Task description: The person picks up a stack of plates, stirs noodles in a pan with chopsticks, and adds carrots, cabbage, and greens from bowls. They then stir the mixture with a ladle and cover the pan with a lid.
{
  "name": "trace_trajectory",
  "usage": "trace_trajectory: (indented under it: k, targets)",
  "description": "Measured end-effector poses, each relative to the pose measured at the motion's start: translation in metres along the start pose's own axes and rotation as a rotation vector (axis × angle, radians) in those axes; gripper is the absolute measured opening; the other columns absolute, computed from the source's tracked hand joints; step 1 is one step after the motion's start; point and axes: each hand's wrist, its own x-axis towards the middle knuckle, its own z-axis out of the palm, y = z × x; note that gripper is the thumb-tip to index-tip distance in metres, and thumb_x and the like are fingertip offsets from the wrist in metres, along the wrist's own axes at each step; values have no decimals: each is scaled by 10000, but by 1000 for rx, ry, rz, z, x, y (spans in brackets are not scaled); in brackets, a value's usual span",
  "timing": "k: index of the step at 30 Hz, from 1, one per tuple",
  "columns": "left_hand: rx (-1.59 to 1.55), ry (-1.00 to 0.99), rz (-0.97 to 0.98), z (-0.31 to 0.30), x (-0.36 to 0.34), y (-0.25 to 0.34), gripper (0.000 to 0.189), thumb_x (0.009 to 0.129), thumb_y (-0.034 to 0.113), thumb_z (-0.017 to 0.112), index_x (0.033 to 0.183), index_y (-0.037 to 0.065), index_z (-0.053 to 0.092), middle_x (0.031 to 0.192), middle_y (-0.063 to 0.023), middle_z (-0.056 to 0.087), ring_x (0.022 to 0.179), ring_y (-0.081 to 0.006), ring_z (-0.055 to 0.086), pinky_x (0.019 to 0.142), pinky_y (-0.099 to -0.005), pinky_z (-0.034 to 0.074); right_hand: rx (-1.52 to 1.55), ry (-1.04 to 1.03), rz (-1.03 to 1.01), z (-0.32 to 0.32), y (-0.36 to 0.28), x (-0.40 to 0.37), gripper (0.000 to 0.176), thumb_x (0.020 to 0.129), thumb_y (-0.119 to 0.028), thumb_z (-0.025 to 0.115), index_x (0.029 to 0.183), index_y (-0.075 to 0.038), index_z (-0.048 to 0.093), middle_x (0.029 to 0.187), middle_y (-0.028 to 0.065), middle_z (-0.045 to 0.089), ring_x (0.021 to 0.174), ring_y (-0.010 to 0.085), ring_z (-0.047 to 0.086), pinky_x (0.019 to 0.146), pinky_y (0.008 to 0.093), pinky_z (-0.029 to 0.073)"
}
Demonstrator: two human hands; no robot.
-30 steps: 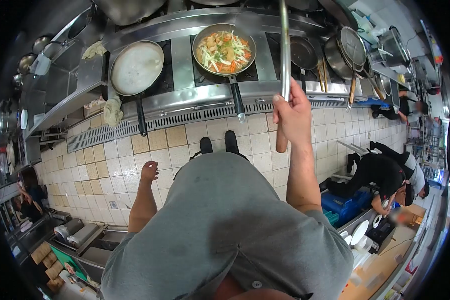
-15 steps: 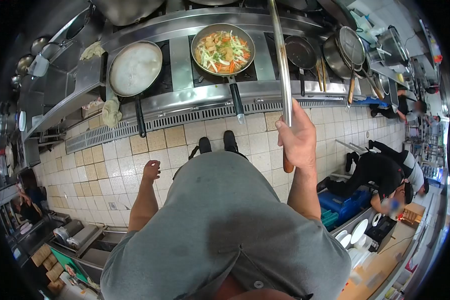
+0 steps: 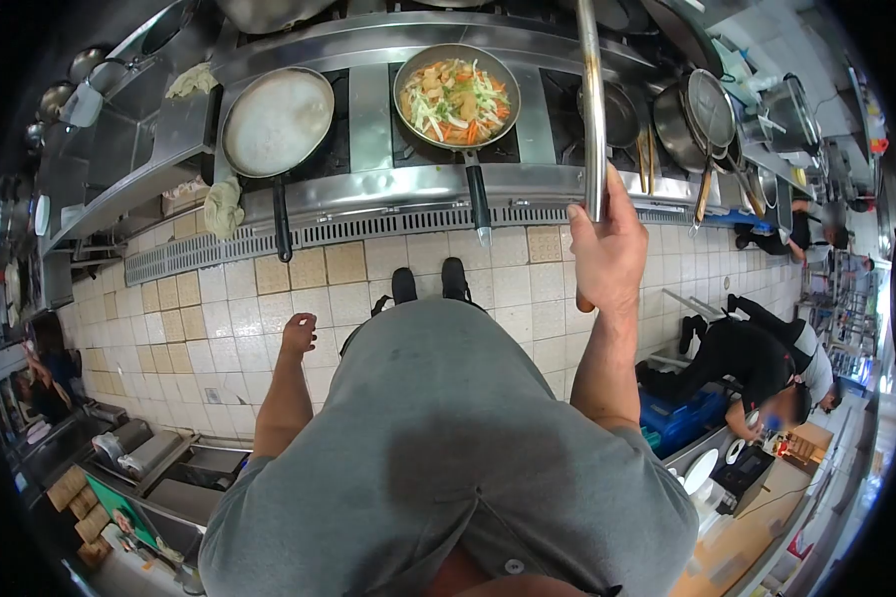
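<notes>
My right hand (image 3: 612, 254) is wrapped around a long metal-handled tool (image 3: 592, 109) with a wooden end. The tool stretches away over the stove, and its far end is out of view. Nearest to it is a dark frying pan (image 3: 619, 114), partly hidden behind the tool. A frying pan of sliced vegetables and pale chunks (image 3: 458, 101) sits on the middle burner. Further left, another pan (image 3: 279, 121) holds a whitish, foamy liquid. Down by my side hangs my left hand (image 3: 299, 333), empty, its fingers loosely bent and slightly apart.
A cloth (image 3: 224, 207) hangs at the stove's left front, with another cloth (image 3: 191, 80) on the counter above. Pots and a strainer (image 3: 709, 107) stand at the right. Behind me on the right, a person in dark clothes (image 3: 752, 363) bends near a blue bin (image 3: 682, 413).
My right hand and the long-handled tool have shifted slightly up and right in view. The pans appear a little further right as the view has turned. My left hand stays low.
</notes>
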Motion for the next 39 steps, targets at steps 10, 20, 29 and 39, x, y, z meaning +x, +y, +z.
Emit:
trace_trajectory:
  k: [10, 20, 29, 39]
  targets:
    - [86, -16, -82, -4, -11, -15, 344, 951, 377, 648, 1217, 164, 605, 989, -59, 636, 827, -205, 641, 699, -406, 553, -140, 25, 35, -5, 23, -14, 577, 868, 34, 642, 1424, -61, 523, 844, 56, 672, 676, 69, 562, 653, 241, 487]
    - [22, 6, 29, -7, 2, 14, 259, 935, 351, 691, 1124, 180, 645, 871, -12, 614, 710, -168, 610, 609, -388, 526, -282, -30, 106, -6, 21, -28, 578, 869, 19, 642, 1428, -65, 519, 767, 57, 607, 638, 85, 533, 625, 256, 486]
    - [47, 15, 2, -6, 5, 8, 260, 929, 343, 693, 1135, 191, 648, 895, -19, 632, 718, -173, 617, 610, -392, 537, -293, -115, 179, 5, 33, -32, 571, 875, -24, 648, 1428, -58, 506, 865, 167, 691, 725, 204, 668, 718, 336, 536]
    - [36, 7, -25, -10, -2, -2, 275, 941, 351, 665, 1158, 186, 629, 926, -27, 629, 752, -179, 624, 634, -381, 530, -247, -228, 317, 32, 75, -24, 520, 873, -76, 638, 1382, -44, 538, 862, 205, 682, 728, 274, 680, 724, 350, 539]
